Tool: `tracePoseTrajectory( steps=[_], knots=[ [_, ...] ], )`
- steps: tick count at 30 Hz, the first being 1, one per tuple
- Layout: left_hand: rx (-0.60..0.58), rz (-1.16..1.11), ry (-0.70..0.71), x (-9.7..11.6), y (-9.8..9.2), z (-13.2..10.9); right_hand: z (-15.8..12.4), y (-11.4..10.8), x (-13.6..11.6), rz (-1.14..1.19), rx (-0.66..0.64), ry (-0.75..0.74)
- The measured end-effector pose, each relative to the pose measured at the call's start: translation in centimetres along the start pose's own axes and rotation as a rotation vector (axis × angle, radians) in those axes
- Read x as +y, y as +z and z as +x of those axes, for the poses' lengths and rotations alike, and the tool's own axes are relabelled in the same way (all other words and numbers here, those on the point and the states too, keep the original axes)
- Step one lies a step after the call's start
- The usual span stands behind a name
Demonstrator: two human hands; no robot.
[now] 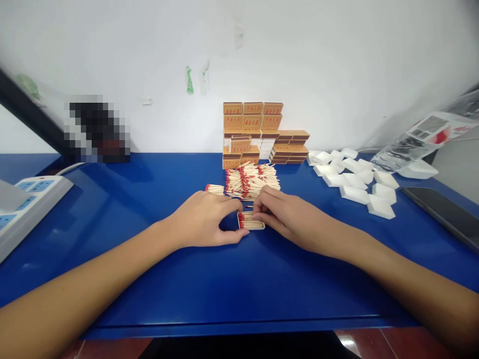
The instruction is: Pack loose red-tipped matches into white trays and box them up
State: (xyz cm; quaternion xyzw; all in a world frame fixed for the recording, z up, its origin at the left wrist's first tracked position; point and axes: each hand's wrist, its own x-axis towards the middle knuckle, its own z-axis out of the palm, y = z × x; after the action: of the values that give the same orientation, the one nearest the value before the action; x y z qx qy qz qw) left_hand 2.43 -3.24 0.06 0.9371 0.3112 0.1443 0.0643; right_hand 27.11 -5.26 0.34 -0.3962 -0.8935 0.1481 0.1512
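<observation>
A small white matchbox tray (257, 229) lies on the blue table, filled with red-tipped matches (247, 220). The thumb and forefinger of my left hand (202, 219) grip its left end from both sides. At the tray's right end, my right hand (290, 214) has its thumb and fingers pinched together over the matches. Whatever sits between those fingertips is hidden. Just beyond both hands spreads a large heap of loose matches (250, 182), with a smaller bunch of matches (214, 189) to its left. A single match lies between the tray and the heap.
Brown matchboxes (252, 122) are stacked against the wall behind the heap. Several white trays (354, 194) lie scattered to the right, near a clear plastic-wrapped package (422, 137) and a dark phone (445, 209). A white power strip (45, 197) stands at the left.
</observation>
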Motion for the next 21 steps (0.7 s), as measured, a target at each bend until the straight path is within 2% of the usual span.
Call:
tracePoseTrajectory(
  steps=[5, 10, 15, 21],
  knots=[
    [0.013, -0.007, 0.011, -0.1, 0.1, 0.0, 0.0, -0.6, 1.1, -0.092, 0.081, 0.031],
    [0.01, -0.007, 0.01, -0.1, 0.0, -0.1, 0.2, -0.3, 2.0, -0.191, 0.065, 0.065],
    [0.002, -0.01, 0.012, 0.0, -0.1, -0.1, 0.0, -0.2, 0.6, -0.005, 0.142, -0.015],
    [0.025, -0.008, 0.044, 0.1, 0.1, -0.2, 0.0, 0.0, 0.1, 0.088, 0.077, -0.038]
  ],
)
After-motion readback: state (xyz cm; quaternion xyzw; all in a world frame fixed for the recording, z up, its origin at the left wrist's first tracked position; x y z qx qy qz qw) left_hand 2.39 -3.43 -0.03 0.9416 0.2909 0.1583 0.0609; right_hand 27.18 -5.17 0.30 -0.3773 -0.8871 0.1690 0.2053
